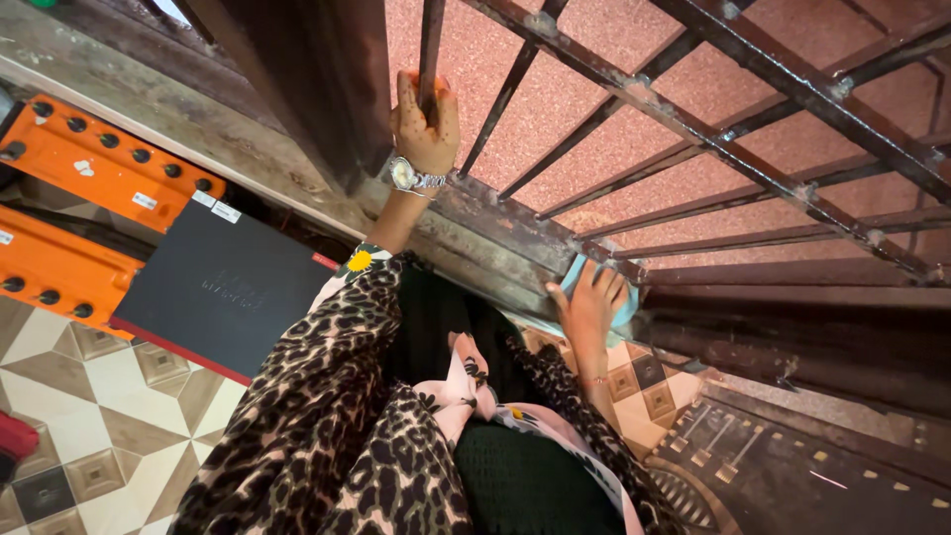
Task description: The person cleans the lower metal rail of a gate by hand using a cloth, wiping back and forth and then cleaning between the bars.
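Leftmost, orange ladder (94, 163) with black knobs; small white labels on its rail and on the black panel's (223, 287) top edge, red-trimmed. Left hand (424, 124), wristwatch on, wrapped around an upright bar (431, 40) of the grille (693, 129). Right hand (589, 302) spread flat, pressing a light blue cloth (622, 302) onto the grille's lower rail (515, 248). Judging by the grime, wiping looks at an early stage: bars look dull and rusty, only the rail is under the cloth. Patterned tiles (119, 426) below.

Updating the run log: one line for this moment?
left hand: grips grille bar | right hand: presses blue cloth on lower rail
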